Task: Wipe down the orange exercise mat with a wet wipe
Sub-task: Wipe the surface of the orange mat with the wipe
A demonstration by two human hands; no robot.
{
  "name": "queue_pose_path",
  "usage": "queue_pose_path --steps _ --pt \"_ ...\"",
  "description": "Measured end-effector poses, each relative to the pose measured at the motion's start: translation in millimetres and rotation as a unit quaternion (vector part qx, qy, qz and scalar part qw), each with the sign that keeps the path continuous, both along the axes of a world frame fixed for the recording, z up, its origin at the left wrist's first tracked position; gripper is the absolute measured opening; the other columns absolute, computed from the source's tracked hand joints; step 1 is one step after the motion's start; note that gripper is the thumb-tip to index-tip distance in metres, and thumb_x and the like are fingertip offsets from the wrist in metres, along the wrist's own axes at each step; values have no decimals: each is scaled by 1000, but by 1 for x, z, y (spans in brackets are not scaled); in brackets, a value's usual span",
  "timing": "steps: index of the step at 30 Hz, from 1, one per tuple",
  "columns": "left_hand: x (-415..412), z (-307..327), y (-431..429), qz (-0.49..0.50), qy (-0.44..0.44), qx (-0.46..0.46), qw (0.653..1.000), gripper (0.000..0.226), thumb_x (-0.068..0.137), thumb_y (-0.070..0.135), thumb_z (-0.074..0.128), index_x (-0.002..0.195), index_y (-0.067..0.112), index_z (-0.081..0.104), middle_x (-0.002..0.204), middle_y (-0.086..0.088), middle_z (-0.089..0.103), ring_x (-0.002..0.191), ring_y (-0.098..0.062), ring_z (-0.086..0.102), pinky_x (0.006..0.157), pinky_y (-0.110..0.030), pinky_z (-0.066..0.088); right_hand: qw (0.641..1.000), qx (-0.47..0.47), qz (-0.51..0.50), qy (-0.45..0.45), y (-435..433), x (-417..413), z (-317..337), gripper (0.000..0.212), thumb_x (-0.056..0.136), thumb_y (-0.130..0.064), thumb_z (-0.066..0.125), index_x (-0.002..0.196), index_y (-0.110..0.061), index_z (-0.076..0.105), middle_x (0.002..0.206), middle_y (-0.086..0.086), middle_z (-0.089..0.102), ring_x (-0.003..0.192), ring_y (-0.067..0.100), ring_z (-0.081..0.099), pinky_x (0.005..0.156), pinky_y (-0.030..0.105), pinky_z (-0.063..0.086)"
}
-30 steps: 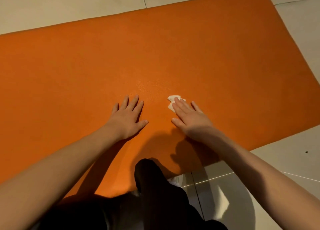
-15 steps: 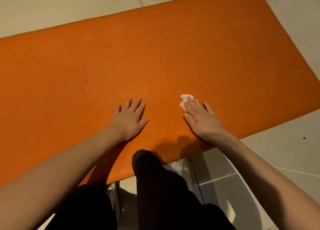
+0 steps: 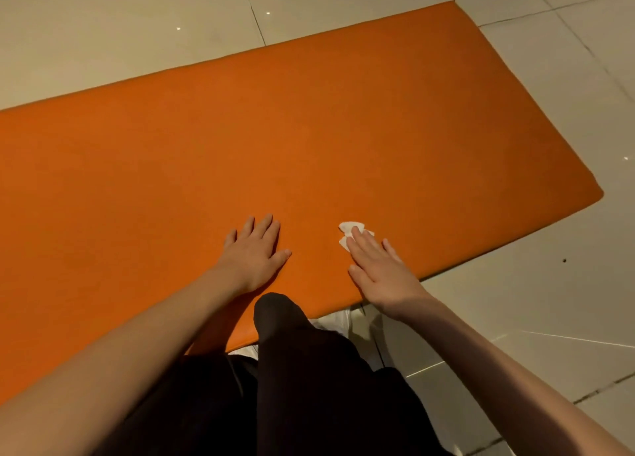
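Orange mat (image 3: pixel 309 139) is flat on a pale tile floor (image 3: pixel 536 321). It runs off the left side of the shot, and its right end with the rounded corners is in view.

Both hands are down on it, close to the near edge and apart from each other. The left hand (image 3: pixel 252 254) lies palm-down, fingers straight and a little spread, thumb out to the right, with nothing in it.

The right hand (image 3: pixel 378 270) is flat too, fingers straight and close together, pressing the wipe (image 3: pixel 347 227) into the mat under the fingertips. It's not gripped, just pinned. The wipe is white and crumpled, and bits of it stick out past the fingertips on the far and left sides. The right wrist sits just about over the mat's near edge.

A knee (image 3: pixel 285 321) in dark trousers pokes up between the two forearms and overlaps that near edge. Something white (image 3: pixel 331 322) peeks out just right of the knee, where the mat meets the floor, and I can't tell what it is. There's a small dark speck (image 3: pixel 564 260) on a tile off to the right, well clear of the mat.
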State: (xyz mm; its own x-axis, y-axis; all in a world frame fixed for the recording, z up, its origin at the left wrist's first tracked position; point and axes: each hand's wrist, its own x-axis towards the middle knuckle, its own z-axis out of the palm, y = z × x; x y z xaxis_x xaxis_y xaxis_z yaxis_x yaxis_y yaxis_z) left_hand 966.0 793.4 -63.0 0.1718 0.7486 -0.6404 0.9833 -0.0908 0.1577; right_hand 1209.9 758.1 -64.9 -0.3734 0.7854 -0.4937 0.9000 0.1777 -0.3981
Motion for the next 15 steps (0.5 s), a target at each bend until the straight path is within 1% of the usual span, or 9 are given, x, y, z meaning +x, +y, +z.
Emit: queue_pose_path --steps 2,4,7,8,10,12,15 --pt "-2 6 -2 -20 0 -12 1000 70 103 54 25 157 21 -2 164 1 -12 151 -24 -10 121 -47 1 999 -6 29 30 -14 0 7 54 107 -33 22 157 -23 2 162 -11 -10 147 2 -13 117 27 -14" --pt "-6 10 -6 -39 -2 -24 999 70 103 53 27 157 22 -2 164 1 -12 151 -23 -9 121 -48 2 999 -1 47 17 -15 10 10 54 107 -32 23 157 -25 3 161 -12 -8 147 2 -12 117 27 -14" --pt "-11 13 -11 -45 -10 -31 998 69 103 52 29 157 23 -1 164 2 -10 151 -22 -7 121 -48 5 999 3 4 -47 -8 20 12 54 107 -33 21 157 -23 2 162 -8 -8 149 6 -9 117 29 -13" --pt "-12 13 -12 -44 -11 -30 998 69 103 52 29 157 23 -1 164 2 -10 151 -22 -6 121 -48 5 998 -4 -17 -52 -8 19 12 54 108 -33 21 157 -22 1 163 -7 -8 149 7 -9 118 30 -12" --pt "-12 13 -14 -46 -13 -29 998 69 103 52 30 158 23 0 164 2 -9 151 -21 -5 121 -48 7 998 -30 -40 -33 -12 12 16 53 108 -31 21 156 -22 1 163 -6 -9 149 7 -10 118 30 -12" --pt "-14 13 -16 -46 -13 -28 998 68 103 52 29 157 23 0 165 3 -8 151 -21 -4 121 -48 7 998 -56 -25 -11 -18 8 22 52 108 -28 21 156 -23 3 162 -7 -8 148 5 -9 117 28 -11" --pt "-16 11 -17 -47 -11 -24 999 68 103 53 28 157 24 0 165 3 -8 151 -21 -4 121 -48 9 997 -76 -3 -23 -17 20 32 52 108 -23 24 156 -23 5 163 -8 -5 148 4 -5 117 26 -9"
